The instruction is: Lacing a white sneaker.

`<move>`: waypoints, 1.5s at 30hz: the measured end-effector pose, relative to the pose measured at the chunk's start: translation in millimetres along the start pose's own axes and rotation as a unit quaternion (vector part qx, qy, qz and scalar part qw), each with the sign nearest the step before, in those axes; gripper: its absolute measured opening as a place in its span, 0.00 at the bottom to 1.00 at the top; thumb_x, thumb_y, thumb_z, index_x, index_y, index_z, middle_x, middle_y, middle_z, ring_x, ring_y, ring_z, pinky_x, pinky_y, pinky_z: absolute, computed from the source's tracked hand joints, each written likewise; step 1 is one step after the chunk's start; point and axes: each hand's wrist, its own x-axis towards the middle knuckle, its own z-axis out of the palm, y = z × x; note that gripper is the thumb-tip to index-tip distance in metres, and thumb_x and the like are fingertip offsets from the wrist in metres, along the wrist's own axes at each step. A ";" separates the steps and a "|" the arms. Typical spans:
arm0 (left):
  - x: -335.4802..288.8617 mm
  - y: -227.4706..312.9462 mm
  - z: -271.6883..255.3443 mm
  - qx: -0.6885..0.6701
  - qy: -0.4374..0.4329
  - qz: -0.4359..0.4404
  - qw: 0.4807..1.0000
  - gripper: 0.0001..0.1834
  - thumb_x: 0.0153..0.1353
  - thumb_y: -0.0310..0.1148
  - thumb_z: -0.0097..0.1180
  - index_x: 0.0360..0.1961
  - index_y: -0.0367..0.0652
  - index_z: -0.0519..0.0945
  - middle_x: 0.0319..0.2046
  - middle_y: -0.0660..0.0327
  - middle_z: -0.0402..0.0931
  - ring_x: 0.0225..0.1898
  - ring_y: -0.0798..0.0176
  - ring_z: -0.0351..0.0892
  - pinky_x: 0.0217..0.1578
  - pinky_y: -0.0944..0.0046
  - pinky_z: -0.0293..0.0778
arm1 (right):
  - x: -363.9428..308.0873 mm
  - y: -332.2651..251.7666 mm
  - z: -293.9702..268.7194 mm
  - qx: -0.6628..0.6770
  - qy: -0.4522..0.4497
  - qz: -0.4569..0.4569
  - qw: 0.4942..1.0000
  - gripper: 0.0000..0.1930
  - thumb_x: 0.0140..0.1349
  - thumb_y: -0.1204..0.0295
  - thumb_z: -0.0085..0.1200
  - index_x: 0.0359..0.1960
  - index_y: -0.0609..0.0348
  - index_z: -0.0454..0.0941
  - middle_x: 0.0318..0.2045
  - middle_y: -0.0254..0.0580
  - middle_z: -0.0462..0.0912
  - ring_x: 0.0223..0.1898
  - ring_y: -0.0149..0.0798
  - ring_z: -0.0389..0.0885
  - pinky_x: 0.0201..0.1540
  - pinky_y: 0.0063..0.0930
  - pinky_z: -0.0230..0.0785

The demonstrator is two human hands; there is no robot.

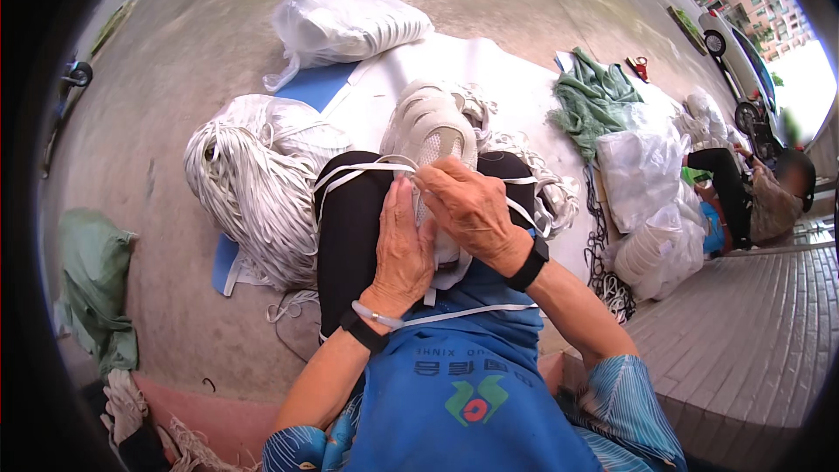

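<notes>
Outdoors, above a white sheet (516, 74) spread over the ground, a white shoe (428, 135) is cradled between the knees (345, 232) of a seated person in a blue apron (472, 350), and lacing is, by all appearances, the step in hand. The hands are brought close together over the shoe's opening: a white lace (357, 168) appears to be pinched between thumb and finger of the right hand (450, 188), while the left hand (405, 249) is laid alongside with fingers straight; whether anything is gripped by it cannot be told. Lace is looped loosely over both knees. By judgement, the next move calls for the lace end to be fed through an eyelet and drawn snug, with the shoe kept steady. From the shoe, a bundle of laces (249, 188) is heaped at nine o'clock, a filled plastic bag (350, 22) is set at eleven, and a green cloth (599, 96) is crumpled at two. At three o'clock, beyond more bags (642, 170), a co-worker (769, 201) is seated.
</notes>
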 end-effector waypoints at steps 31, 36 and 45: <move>62.3 57.5 -8.6 -0.638 -0.189 -0.476 0.575 0.28 0.76 0.49 0.38 0.55 0.30 0.72 0.41 0.54 0.80 0.43 0.58 0.81 0.50 0.59 0.77 | -145.0 -82.9 -368.6 0.638 0.041 -0.088 0.764 0.09 0.68 0.71 0.51 0.28 0.57 0.77 0.23 0.39 0.79 0.25 0.31 0.77 0.29 0.21 0.73; 59.4 56.7 -12.0 -0.785 -0.246 -0.338 0.457 0.23 0.77 0.42 0.37 0.50 0.29 0.73 0.16 0.69 0.68 0.19 0.70 0.73 0.29 0.67 0.77 | -149.0 -54.4 -289.7 0.522 0.208 0.108 0.820 0.07 0.67 0.70 0.47 0.35 0.60 0.74 0.30 0.38 0.74 0.21 0.29 0.68 0.23 0.22 0.66; 26.1 137.9 -75.0 -0.385 -0.634 -0.082 0.665 0.15 0.73 0.34 0.42 0.45 0.37 0.79 0.39 0.52 0.80 0.40 0.54 0.82 0.43 0.58 0.76 | -68.5 -25.7 -74.3 0.624 -0.206 0.524 0.543 0.27 0.76 0.49 0.32 0.43 0.59 0.77 0.17 0.19 0.57 0.14 0.18 0.51 0.14 0.15 0.44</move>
